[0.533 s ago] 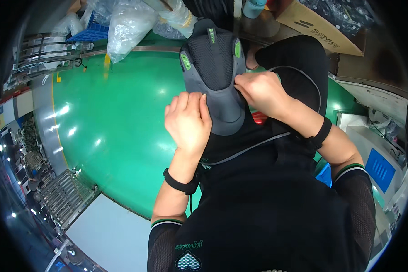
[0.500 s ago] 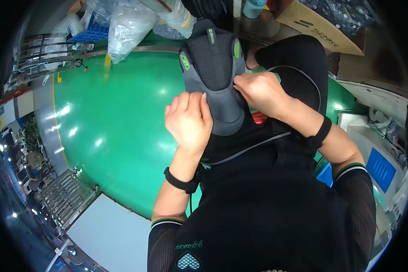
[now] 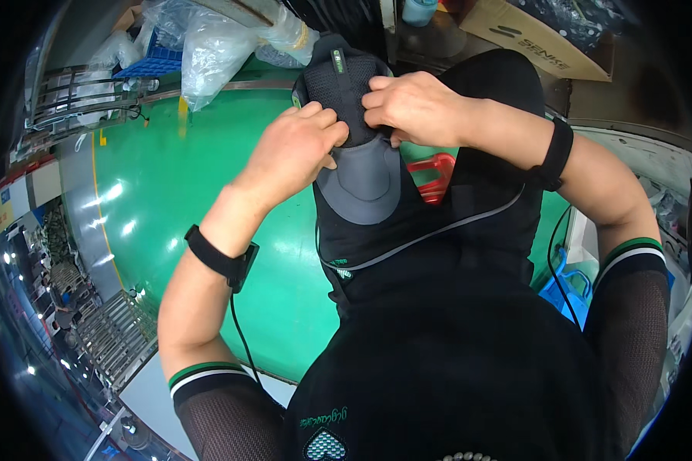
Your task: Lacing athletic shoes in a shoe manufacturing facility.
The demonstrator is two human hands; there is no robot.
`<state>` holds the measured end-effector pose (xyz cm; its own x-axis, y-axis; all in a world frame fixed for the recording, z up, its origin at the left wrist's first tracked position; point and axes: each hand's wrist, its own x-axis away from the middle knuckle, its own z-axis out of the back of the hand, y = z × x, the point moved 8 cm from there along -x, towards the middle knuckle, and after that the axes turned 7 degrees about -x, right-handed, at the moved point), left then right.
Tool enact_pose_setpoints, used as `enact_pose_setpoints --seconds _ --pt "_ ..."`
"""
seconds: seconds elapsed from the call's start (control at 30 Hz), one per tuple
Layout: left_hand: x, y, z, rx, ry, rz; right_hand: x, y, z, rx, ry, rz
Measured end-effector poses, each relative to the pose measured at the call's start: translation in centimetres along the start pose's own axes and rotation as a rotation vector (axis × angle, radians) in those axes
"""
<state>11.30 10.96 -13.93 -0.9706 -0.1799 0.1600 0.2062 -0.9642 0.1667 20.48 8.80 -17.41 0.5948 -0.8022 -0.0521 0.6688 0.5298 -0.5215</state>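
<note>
A dark grey shoe upper [image 3: 361, 188] lies across my lap with its rounded toe toward me. Its mesh tongue [image 3: 349, 91] carries a small green tag and points away. My left hand [image 3: 304, 146] is closed with fingertips pinching the left edge of the throat, near the tongue's base. On the opposite edge, my right hand [image 3: 415, 111] has curled fingers gripping the material beside the tongue. Both hands cover parts of the side panels, and the fingertips are partly hidden.
A red plastic piece [image 3: 436, 178] shows beside my right thigh. Clear plastic bags [image 3: 211, 58] and a blue crate [image 3: 158, 58] are at the upper left. A cardboard box [image 3: 538, 38] stands at the upper right. A blue plastic item [image 3: 565, 296] sits low at the right.
Both hands have moved farther up the shoe upper, from near the toe to beside the tongue. My elbows have spread outward, and the upper has shifted slightly left.
</note>
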Motion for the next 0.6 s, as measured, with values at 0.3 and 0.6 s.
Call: enact_pose_setpoints --seconds 0.3,0.6 --pt "0.4 -2.7 0.9 0.021 0.107 0.24 -0.2 1.0 2.5 -0.142 0.225 -0.216" --pt "-0.9 -4.7 -0.9 0.346 -0.027 0.393 -2.1 3.1 -0.9 -0.186 -0.259 -0.455"
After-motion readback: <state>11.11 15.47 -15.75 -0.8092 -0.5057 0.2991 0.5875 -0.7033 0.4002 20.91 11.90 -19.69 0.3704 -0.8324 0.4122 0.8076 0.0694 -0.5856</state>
